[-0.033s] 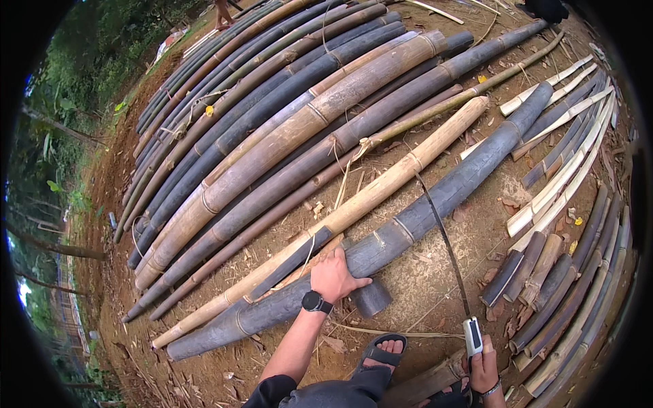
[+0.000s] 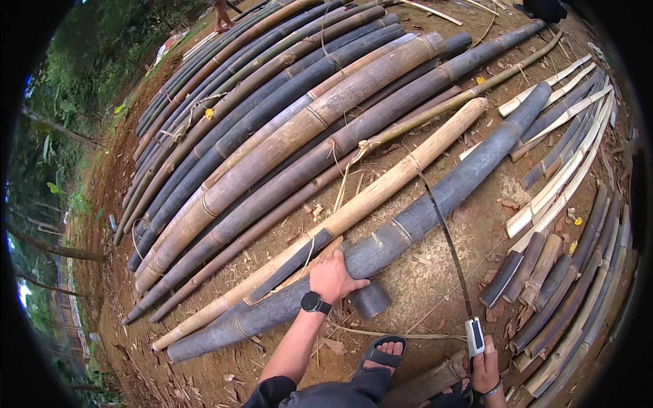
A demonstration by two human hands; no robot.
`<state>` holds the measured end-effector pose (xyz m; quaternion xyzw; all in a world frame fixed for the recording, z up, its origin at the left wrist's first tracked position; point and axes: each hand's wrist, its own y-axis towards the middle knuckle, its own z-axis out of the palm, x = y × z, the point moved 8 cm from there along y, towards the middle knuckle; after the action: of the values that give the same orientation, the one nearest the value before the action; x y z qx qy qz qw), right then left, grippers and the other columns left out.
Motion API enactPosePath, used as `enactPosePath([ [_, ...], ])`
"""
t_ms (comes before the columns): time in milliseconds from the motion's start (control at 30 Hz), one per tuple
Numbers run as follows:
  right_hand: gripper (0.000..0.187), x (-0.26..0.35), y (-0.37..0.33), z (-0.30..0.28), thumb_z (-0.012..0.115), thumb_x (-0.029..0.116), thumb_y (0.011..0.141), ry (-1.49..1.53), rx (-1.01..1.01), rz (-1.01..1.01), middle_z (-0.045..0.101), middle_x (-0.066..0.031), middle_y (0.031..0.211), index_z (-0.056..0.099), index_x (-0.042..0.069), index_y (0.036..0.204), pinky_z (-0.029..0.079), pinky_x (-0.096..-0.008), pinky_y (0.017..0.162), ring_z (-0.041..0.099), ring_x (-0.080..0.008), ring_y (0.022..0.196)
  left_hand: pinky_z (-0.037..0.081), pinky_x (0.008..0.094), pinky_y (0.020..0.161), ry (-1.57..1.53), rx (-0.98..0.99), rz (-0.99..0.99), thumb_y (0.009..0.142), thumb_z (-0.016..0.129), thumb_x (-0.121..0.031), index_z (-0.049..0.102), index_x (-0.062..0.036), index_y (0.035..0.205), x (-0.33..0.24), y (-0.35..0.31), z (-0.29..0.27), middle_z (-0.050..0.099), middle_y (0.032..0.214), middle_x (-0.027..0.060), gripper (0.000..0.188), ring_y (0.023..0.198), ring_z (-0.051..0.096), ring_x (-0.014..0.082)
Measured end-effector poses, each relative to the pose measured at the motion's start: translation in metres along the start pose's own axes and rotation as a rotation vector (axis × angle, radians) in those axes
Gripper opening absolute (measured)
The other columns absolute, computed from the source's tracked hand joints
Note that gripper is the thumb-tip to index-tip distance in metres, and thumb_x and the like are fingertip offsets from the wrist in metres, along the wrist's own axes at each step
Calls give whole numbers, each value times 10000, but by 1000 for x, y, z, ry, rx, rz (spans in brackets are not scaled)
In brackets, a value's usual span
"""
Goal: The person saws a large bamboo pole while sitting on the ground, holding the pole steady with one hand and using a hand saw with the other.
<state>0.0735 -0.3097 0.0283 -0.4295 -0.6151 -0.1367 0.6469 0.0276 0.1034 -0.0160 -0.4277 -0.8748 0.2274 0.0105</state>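
Observation:
A long blackish bamboo pole (image 2: 382, 246) lies slanting across the ground in front of me. My left hand (image 2: 333, 277) grips it from above, fingers over its far side and thumb spread to the right. A short dark bamboo piece (image 2: 372, 302) sticks out under the pole beside that thumb. My right hand (image 2: 485, 370), at the lower right, is closed round the white handle of a hand saw (image 2: 449, 248). The long thin blade crosses over the pole, its far end near a pale peeled bamboo pole (image 2: 367, 202). Whether its teeth touch the dark pole I cannot tell.
Many bamboo poles (image 2: 272, 149) lie side by side beyond. Split white strips (image 2: 558, 197) and short bamboo lengths (image 2: 537, 272) are at the right. My sandalled foot (image 2: 382, 355) stands near the pole. Sawdust (image 2: 408, 285) covers the soil. Another person's legs (image 2: 222, 15) show far off.
Almost nothing differs. The saw and my right hand have shifted very slightly; my left hand stays on the dark pole.

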Motion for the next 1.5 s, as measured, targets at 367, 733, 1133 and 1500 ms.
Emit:
enactPosePath([
  [367,732,-29,-18,-64,378,555,1051,37,-278,14,534,-67,655,242,20,1532,401,-264,486,509,-128,537,507,437,951,9,-343,49,636,856,-547,549,60,1244,-20,-29,9,646,1138,217,913,1059,637,367],
  [733,589,-49,-16,-69,337,573,1057,185,-342,88,514,-73,616,388,42,1306,406,-268,450,495,-146,480,500,432,925,-288,-503,63,1010,458,-323,665,-53,1270,-7,-36,5,694,1170,161,428,1054,656,361],
  [1133,717,-45,-13,-58,390,608,1027,97,-306,77,539,-68,665,361,11,1422,404,-258,464,517,-123,516,440,442,1018,-30,-396,52,729,801,-477,495,5,1400,-27,-36,8,598,1289,202,881,1139,591,362],
  [1500,693,-23,1,-44,377,530,1060,17,-321,86,540,-50,689,261,42,1537,413,-254,491,508,-118,542,516,408,930,-16,-307,49,581,910,-374,535,12,1301,-15,-23,11,645,1168,182,898,1048,646,341],
])
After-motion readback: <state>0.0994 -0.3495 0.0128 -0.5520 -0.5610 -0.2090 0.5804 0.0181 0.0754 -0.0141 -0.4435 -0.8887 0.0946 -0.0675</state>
